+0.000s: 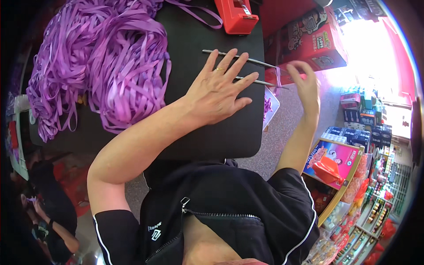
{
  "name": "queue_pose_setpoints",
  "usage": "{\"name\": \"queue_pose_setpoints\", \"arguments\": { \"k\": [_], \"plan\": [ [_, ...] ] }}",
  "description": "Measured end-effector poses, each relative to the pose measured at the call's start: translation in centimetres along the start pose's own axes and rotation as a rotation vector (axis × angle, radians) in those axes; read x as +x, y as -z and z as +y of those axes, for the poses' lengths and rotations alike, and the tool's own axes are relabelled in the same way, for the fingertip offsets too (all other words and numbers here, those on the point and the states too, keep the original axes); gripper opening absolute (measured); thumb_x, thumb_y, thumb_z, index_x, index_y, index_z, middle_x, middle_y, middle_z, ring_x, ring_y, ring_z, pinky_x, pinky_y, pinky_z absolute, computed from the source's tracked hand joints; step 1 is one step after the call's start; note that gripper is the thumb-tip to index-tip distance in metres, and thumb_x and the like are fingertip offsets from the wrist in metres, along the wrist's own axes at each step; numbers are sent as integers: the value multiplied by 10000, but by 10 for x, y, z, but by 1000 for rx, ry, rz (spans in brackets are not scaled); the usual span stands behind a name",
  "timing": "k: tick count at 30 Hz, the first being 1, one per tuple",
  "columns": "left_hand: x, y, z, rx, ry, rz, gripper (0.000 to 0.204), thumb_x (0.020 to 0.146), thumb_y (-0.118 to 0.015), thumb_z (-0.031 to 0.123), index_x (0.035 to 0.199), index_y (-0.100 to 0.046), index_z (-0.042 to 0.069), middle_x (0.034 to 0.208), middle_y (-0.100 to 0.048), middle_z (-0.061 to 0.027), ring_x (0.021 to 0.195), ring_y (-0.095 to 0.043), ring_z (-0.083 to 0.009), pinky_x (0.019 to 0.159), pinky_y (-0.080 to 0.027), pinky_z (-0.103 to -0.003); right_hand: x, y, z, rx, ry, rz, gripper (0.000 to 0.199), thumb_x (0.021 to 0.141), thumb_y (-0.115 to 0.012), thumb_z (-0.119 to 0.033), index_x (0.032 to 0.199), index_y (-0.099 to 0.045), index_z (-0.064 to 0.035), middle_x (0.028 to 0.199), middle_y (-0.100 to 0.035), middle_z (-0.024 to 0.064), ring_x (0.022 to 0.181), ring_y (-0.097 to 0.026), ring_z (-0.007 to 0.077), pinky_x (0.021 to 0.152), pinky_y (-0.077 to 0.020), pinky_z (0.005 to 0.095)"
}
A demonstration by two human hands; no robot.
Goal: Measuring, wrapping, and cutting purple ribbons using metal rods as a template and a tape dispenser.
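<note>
My left hand [221, 86] lies palm down with fingers spread, across two thin metal rods [260, 63] that reach past the right edge of the black table [207, 143]. A narrow purple ribbon [278, 76] loops around both rods near their free ends. Just right of that loop is my right hand [308, 84], its fingers curled and the thumb side bent in; what sits between the fingertips is too small to make out. A big heap of purple ribbons [128, 66] covers the table's left part, and one loose ribbon trails toward the back.
A red tape dispenser [238, 20] stands at the table's back right. Beside the right edge, lower down, sits a white tray [273, 106] with purple pieces. Red cartons [313, 42] and stocked shelves [366, 212] line the right. Another person [53, 221] works at lower left.
</note>
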State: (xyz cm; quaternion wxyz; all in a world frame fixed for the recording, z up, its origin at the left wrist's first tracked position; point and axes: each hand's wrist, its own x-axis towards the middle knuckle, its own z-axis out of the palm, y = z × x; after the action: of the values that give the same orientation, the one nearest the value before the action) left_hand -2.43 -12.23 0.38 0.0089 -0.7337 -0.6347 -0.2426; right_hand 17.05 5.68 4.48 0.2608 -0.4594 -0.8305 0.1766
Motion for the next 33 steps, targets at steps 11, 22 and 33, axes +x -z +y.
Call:
{"name": "queue_pose_setpoints", "arguments": {
  "k": [11,22,33],
  "plan": [
    [-5,-11,-5,37,-13,55,547,922,-437,492,1380,-440,191,1482,-291,-161,1391,-231,-329,1122,-157,-524,22,-33,52,932,-456,-539,184,855,-662,-162,967,-657,-16,805,-655,47,691,-613,107,643,-500,234],
    [-6,-10,-2,136,-65,56,549,916,-455,477,1379,-438,183,1451,-337,-172,1354,-289,-361,1096,-203,-540,-26,0,128,1083,-591,-82,141,883,-639,-180,976,-671,-80,779,-642,19,662,-587,97,592,-457,237],
    [-11,26,55,323,-273,-21,421,853,-605,258,1227,-559,70,1313,-510,-135,1260,-441,-266,1044,-327,-474,-150,-115,193,186,-238,-152,454,863,-623,-367,1164,-622,-27,1092,-652,196,1033,-627,249,894,-464,328]
  ]
}}
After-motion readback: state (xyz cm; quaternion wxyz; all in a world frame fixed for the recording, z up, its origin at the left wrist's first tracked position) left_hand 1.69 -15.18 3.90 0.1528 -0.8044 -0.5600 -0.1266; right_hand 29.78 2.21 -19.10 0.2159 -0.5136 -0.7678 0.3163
